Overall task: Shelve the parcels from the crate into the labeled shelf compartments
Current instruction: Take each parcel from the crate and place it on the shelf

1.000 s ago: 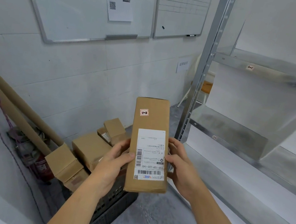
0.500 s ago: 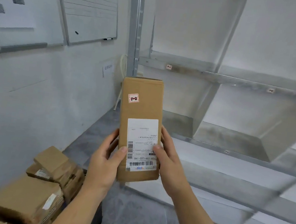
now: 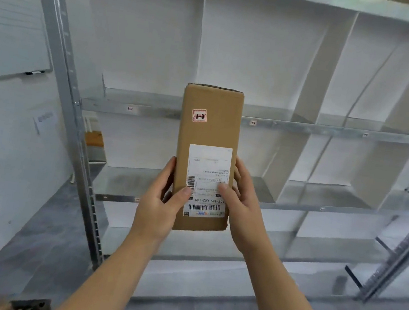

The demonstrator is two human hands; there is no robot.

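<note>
Turned shelfward, tall brown cardboard parcel [image 3: 210, 132] is gripped by left hand [image 3: 158, 202] and right hand [image 3: 242, 201]; small blurred shelf tags [image 3: 253, 122], possibly misread, risk wrong compartment.

one cardboard parcel [image 3: 208, 134], one handwritten sticker [image 3: 199, 115], one shipping label [image 3: 209, 160], one left hand [image 3: 159, 201], one right hand [image 3: 242, 204], one metal shelf rack [image 3: 306, 127], three upper-rail shelf tags [image 3: 130, 109] [image 3: 253, 122] [image 3: 365, 134], one whiteboard [image 3: 8, 32].

view swung from the crate corner to face the metal shelf [image 3: 280, 124] head-on, parcel marked 1-2 [image 3: 208, 134] lifted higher before its compartments, other cartons gone from sight
</note>
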